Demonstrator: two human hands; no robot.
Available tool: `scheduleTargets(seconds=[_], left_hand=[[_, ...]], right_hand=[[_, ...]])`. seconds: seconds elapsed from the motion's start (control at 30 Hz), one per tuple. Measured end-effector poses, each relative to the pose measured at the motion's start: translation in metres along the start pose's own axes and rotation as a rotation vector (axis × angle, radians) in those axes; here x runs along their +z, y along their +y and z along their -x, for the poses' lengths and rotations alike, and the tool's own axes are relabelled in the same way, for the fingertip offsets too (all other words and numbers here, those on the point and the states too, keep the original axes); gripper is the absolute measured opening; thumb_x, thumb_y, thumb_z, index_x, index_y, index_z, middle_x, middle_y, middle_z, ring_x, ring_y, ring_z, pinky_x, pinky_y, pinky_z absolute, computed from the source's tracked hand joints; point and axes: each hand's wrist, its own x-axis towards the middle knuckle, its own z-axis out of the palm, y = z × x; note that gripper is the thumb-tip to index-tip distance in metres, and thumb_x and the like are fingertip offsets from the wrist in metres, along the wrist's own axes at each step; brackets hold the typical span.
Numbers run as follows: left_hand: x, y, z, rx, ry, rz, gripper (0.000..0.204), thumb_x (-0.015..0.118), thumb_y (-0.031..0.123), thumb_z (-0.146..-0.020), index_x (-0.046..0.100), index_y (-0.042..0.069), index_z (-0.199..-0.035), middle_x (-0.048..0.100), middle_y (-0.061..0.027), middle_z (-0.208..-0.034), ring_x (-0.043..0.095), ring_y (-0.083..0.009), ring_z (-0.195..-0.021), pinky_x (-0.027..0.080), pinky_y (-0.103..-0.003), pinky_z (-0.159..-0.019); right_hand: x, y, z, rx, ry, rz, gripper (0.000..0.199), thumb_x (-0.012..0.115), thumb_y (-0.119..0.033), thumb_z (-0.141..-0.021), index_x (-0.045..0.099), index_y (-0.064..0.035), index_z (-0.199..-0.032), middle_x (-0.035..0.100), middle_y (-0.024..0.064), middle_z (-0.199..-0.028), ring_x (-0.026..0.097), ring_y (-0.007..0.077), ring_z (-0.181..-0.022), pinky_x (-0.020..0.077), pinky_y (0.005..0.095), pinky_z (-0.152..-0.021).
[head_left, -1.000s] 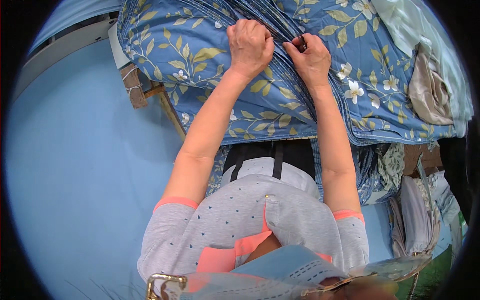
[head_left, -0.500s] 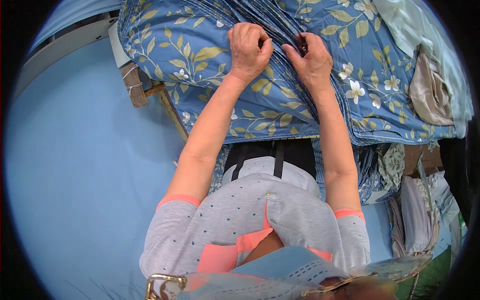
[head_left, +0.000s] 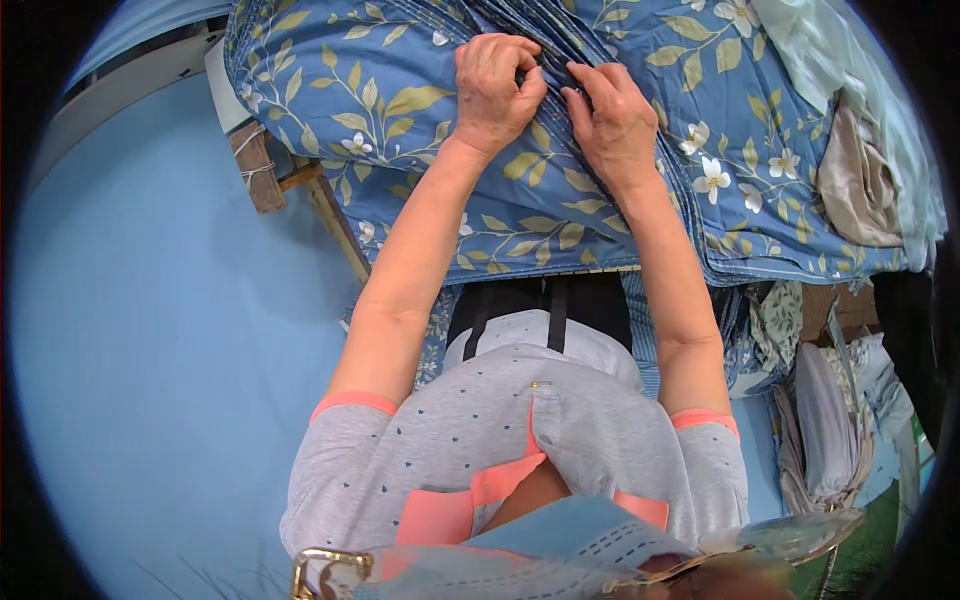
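Observation:
Blue floral fabric, printed with white flowers and olive leaves, lies in a stack before me. A dense band of layered fabric edges runs diagonally through its middle. My left hand is closed on the edges at the left side of this band, thumb against bent fingers. Just across from it, my right hand rests at the band's right side. Its thumb and forefinger point toward the left hand with a gap between them; the other fingers are partly hidden underneath.
Pale mint cloth and beige cloth lie on the fabric's right side. A wooden frame piece juts out at left above the blue floor. Grey cloth bundles hang at lower right.
My right hand has shifted slightly left, its fingers now reaching over the edges toward my left hand. The left hand stays nearly in place, moving a little upward.

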Motion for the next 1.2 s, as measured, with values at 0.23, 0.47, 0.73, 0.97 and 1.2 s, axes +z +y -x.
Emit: scheduleTargets(seconds=[0.23,0.47,0.73,0.97,1.2], left_hand=[[-0.001,0.0,0.001,-0.012,0.003,-0.002,0.014,0.071,0.005,-0.074,0.06,0.012,-0.08,0.071,0.0018,-0.096,0.064,-0.024,-0.098,0.044,-0.04,-0.09],[0.001,0.0,0.001,-0.017,0.012,-0.003,0.015,0.071,0.006,-0.074,0.059,0.012,-0.081,0.071,0.0019,-0.096,0.064,-0.0238,-0.098,0.043,-0.04,-0.091],[0.001,0.0,0.002,-0.019,0.02,-0.005,0.016,0.071,0.005,-0.074,0.058,0.012,-0.08,0.07,0.0021,-0.094,0.063,-0.0236,-0.096,0.043,-0.04,-0.09],[0.003,0.001,0.001,-0.013,0.024,-0.004,0.015,0.071,0.005,-0.075,0.058,0.012,-0.08,0.07,0.002,-0.094,0.063,-0.0236,-0.096,0.043,-0.04,-0.089],[0.003,0.001,0.0,-0.015,0.03,0.001,0.015,0.071,0.006,-0.074,0.058,0.012,-0.08,0.07,0.0023,-0.094,0.063,-0.0241,-0.096,0.042,-0.04,-0.09]], right_hand=[[0.008,-0.005,-0.002,-0.05,0.003,0.193,0.028,0.075,-0.012,-0.085,0.071,-0.0156,-0.112,0.065,0.0025,-0.096,0.067,0.0244,-0.089,0.0556,0.0364,-0.071],[0.011,-0.003,-0.003,-0.063,0.0,0.214,0.029,0.075,-0.012,-0.085,0.071,-0.0165,-0.113,0.065,0.0016,-0.097,0.067,0.0237,-0.09,0.0557,0.0353,-0.072],[0.01,-0.004,-0.002,-0.053,0.021,0.21,0.028,0.075,-0.011,-0.085,0.071,-0.0162,-0.112,0.066,0.0014,-0.097,0.068,0.0232,-0.09,0.0559,0.0343,-0.072],[0.012,0.001,-0.002,-0.088,0.023,0.206,0.029,0.075,-0.011,-0.085,0.071,-0.0165,-0.113,0.066,0.0011,-0.097,0.068,0.0226,-0.09,0.0559,0.0338,-0.072],[0.016,0.001,-0.004,-0.09,0.01,0.243,0.027,0.074,-0.01,-0.085,0.073,-0.0163,-0.11,0.066,0.0008,-0.095,0.068,0.0229,-0.088,0.0556,0.0337,-0.071]])
